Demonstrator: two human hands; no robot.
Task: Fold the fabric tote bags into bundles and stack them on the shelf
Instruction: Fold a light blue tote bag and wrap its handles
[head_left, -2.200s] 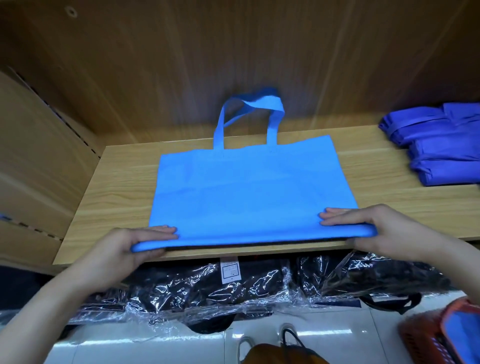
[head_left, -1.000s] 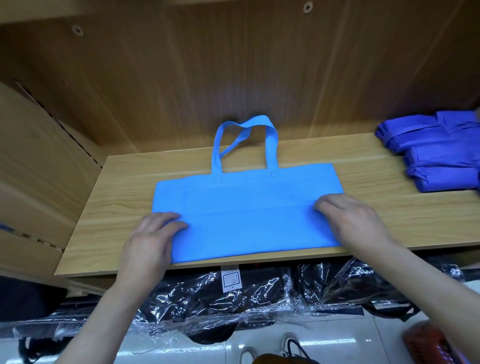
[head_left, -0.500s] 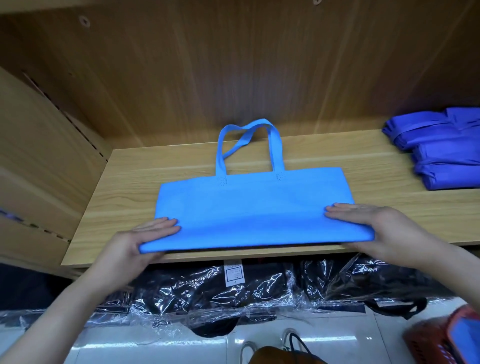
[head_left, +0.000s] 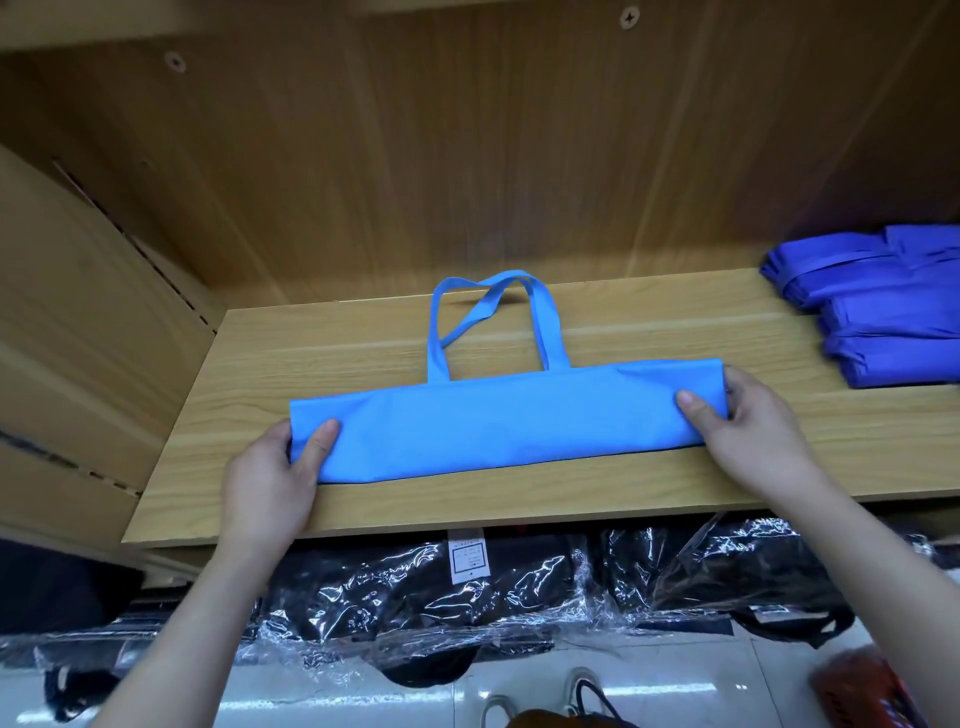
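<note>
A light blue tote bag (head_left: 498, 421) lies on the wooden shelf (head_left: 322, 353), folded into a long narrow strip. Its two handles (head_left: 493, 312) stick out toward the shelf's back. My left hand (head_left: 275, 478) pinches the strip's left end, thumb on top and fingers under it. At the right end, my right hand (head_left: 748, 426) grips the strip the same way, thumb on top with fingers wrapped round the edge.
A stack of folded dark blue bags (head_left: 878, 306) sits at the shelf's right. Wooden back and left side panels enclose the shelf. Below it lie black bags in clear plastic wrap (head_left: 467, 597). An orange basket (head_left: 872, 691) stands on the floor at lower right.
The bag has been folded over again from the front edge, going from a wide panel to a narrow strip. Both hands moved forward onto the strip's ends.
</note>
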